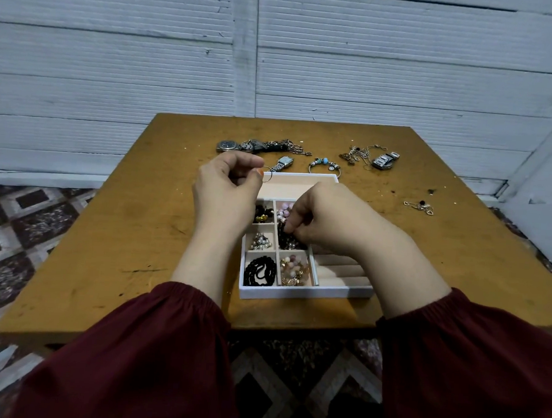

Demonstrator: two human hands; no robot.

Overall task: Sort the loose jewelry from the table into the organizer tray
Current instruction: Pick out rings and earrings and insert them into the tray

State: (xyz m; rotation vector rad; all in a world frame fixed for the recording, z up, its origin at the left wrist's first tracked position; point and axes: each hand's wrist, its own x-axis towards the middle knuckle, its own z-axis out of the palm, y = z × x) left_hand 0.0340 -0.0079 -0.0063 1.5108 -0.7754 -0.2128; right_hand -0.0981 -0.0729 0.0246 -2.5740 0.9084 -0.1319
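In the middle of the frame, a white organizer tray [305, 294] sits on the brown counter [133, 220], its small compartments holding beads. The left hand [226, 190] hangs above the tray's upper left corner, thumb and fingers pinching a thin ring [267, 175]. The right hand [328, 218] reaches down into the tray's middle compartment, its curled fingers gripping a dark beaded strand [288, 239]. The two hands are apart, each clamped on its own piece.

Toward the lower edge of the tray lie a black bead strand [260, 272] and, just right of it, pink and gold beads [293, 272]; a pearl cluster [261, 241] fills the compartment above the black strand.

Above the tray, loose jewelry lies along the far part of the counter: a round watch [228, 146] at the left, a square watch [284, 163], a charm bracelet [323, 165] and a tangle of chains [357, 155]. At the right of the frame, well apart from the tray, lies a pair of earrings [420, 206]. Maroon sleeves [152, 346] cover both forearms.
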